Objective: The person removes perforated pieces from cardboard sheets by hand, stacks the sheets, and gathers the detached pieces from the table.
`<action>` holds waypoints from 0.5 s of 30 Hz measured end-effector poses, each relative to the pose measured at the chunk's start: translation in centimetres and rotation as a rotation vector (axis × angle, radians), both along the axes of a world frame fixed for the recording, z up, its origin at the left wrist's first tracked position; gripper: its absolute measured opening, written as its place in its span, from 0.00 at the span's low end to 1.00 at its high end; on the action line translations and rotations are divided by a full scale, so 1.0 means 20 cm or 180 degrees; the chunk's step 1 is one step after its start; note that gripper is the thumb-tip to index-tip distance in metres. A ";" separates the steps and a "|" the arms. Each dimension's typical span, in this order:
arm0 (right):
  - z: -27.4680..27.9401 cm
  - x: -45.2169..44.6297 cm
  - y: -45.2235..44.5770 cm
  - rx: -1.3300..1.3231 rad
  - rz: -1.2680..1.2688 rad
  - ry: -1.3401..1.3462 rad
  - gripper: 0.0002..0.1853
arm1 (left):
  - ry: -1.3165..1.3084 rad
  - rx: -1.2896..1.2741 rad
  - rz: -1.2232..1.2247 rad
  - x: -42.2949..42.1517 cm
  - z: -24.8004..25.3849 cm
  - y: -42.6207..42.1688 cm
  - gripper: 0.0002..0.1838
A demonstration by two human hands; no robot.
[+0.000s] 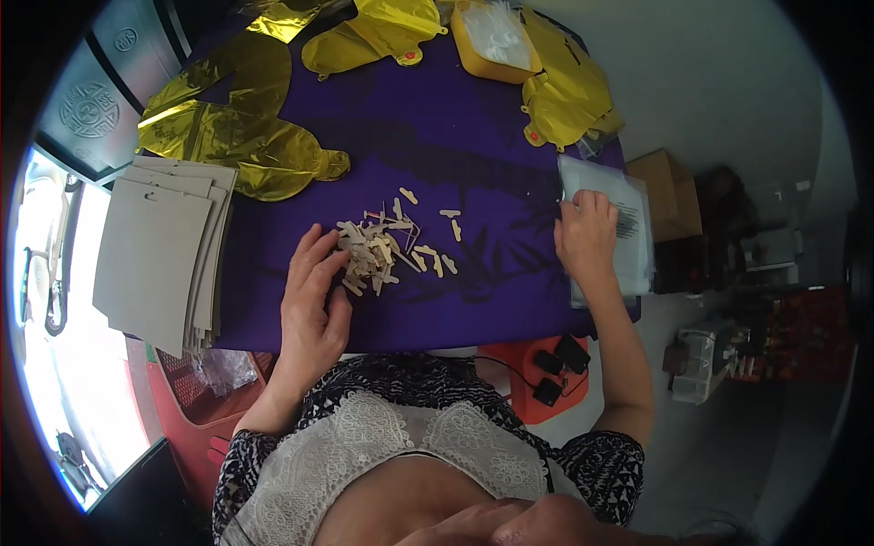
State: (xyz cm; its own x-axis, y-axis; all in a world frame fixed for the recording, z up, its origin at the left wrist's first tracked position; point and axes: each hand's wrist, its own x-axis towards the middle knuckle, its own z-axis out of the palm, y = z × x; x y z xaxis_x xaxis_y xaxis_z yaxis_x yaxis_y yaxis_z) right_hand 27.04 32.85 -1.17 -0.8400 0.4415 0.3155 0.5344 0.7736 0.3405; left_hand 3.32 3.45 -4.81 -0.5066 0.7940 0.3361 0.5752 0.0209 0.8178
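Beside a pile of small pale pieces (369,257) on the purple cloth (382,127), my left hand (316,296) rests with its fingers apart, the fingertips at the pile's left edge. A few more pale pieces (437,261) lie scattered to the right of the pile. At the table's right side my right hand (587,237) is on a stack of clear plastic bags (635,237), its fingers bent and close together at the left edge. Whatever is between those fingertips is too small to make out.
Grey cards (150,255) are stacked at the left. Gold foil balloons (218,136) lie at the back left, more yellow foil (564,100) at the back right beside a yellow box (464,59) of clear plastic. A cardboard box (669,196) stands beyond the right edge.
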 end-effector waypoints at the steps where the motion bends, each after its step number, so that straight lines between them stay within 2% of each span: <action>1: -0.02 0.00 0.00 0.0038 -0.0048 0.0024 0.09 | -0.0035 0.0004 -0.0013 0.00 0.00 0.00 0.26; 4: -0.07 0.00 0.01 -0.0065 -0.0206 0.0014 0.17 | 0.0048 0.0020 -0.0077 -0.01 0.00 0.00 0.25; 7: -0.07 -0.02 0.00 -0.0015 -0.0113 0.0169 0.13 | 0.0013 0.0023 -0.0065 0.00 0.00 0.01 0.24; 15: -0.10 -0.03 -0.02 -0.0486 -0.0195 0.0410 0.15 | -0.0023 -0.0009 -0.0067 0.00 0.00 0.01 0.23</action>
State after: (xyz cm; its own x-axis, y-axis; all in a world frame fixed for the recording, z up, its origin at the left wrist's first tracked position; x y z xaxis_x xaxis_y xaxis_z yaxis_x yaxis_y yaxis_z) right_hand 26.43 32.44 -3.23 -0.7671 0.5414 0.3441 0.6137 0.7756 0.1477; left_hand 3.27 3.60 -4.72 -0.4921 0.8055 0.3302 0.5697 0.0111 0.8218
